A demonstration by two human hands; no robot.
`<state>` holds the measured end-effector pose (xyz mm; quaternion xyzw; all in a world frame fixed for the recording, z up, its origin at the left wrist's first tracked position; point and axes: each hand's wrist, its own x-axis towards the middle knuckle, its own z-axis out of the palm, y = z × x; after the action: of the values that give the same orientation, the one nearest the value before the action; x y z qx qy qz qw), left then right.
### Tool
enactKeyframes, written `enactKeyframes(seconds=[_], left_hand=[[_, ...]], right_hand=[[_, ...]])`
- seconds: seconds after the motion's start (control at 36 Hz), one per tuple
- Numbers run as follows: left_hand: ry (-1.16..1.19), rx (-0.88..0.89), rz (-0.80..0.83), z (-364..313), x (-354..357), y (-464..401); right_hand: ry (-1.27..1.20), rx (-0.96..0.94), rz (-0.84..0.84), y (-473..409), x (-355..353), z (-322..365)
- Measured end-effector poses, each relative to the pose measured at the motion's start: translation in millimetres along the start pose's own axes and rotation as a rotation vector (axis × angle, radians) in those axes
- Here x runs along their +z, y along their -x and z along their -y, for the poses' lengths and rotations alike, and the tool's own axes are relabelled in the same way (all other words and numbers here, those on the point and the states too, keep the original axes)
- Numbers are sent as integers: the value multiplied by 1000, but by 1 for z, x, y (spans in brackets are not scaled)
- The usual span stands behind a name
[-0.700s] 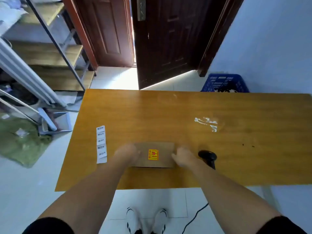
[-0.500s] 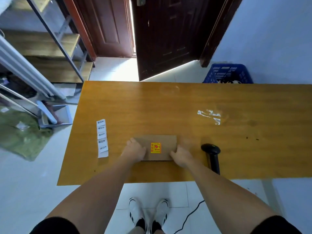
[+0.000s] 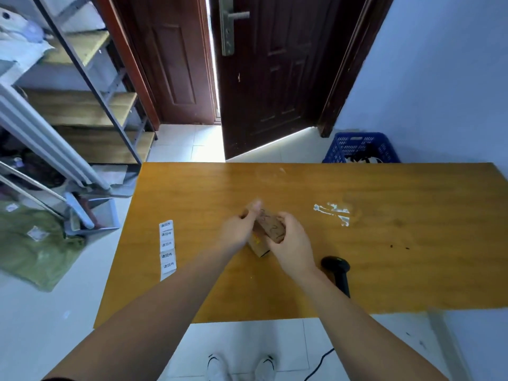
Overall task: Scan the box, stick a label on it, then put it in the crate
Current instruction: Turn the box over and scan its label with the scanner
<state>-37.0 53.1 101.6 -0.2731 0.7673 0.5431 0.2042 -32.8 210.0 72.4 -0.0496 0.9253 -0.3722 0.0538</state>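
Box (image 3: 270, 228) gripped by left hand (image 3: 238, 232) & right hand (image 3: 292, 243), crate (image 3: 360, 147) contents unclear

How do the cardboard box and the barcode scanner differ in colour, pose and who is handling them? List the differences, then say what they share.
The cardboard box is brown; the barcode scanner is black. The box is tilted, gripped by the left hand and right hand; the scanner lies untouched on the table. The box sits near the middle; the scanner is nearer the front edge, to the right. Both are over the same wooden table.
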Motion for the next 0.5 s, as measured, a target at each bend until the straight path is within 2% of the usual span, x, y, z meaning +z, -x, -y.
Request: enactKeyframes(seconds=[0.14, 0.19, 0.25, 0.31, 0.36, 0.44, 0.5], left_hand=[[518, -110, 18, -13, 12, 6], [566, -141, -66, -10, 13, 6], [590, -121, -132, -1, 9, 2], [648, -70, -129, 6, 0, 3], [691, -41, -70, 16, -12, 7], [630, -10, 52, 28, -32, 17], [618, -2, 110, 36, -43, 25]], right_hand=[[254, -276, -54, 10, 6, 17], [254, -363, -32, 12, 7, 14], [203, -397, 66, 14, 3, 12], [99, -320, 92, 17, -5, 8], [-32, -153, 5, 17, -12, -1], [-146, 106, -108, 12, -23, -19], [-259, 240, -89, 10, -29, -27]])
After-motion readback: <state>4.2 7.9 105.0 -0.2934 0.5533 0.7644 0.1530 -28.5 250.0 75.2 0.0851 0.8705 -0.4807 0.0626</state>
